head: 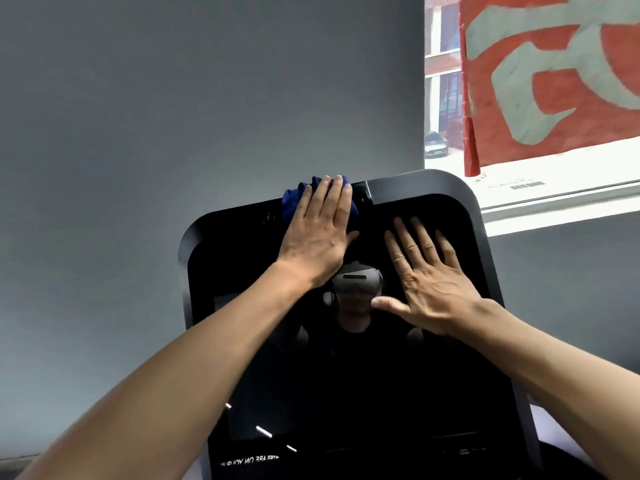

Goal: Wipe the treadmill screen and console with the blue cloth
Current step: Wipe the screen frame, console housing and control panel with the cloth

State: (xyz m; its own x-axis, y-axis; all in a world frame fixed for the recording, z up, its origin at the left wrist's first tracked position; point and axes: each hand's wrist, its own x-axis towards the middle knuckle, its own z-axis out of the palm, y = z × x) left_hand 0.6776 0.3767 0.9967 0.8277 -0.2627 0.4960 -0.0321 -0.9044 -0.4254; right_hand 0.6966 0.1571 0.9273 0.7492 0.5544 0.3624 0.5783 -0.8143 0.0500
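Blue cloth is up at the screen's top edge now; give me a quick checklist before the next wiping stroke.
1. Blue cloth under left hand: ok, flat fingers press it down.
2. Cloth on the treadmill screen: ok, at its top edge, left of centre.
3. Right hand steadying the screen: ok, spread flat on the glass.
4. Bare palm may leave smears: not ok.
5. Lower screen wiped: cannot tell.

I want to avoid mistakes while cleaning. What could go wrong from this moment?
1. The bare right hand lies flat on the treadmill screen, so it may leave fingerprints.
2. The blue cloth is bunched under the left hand at the top edge; it might slip behind the screen.
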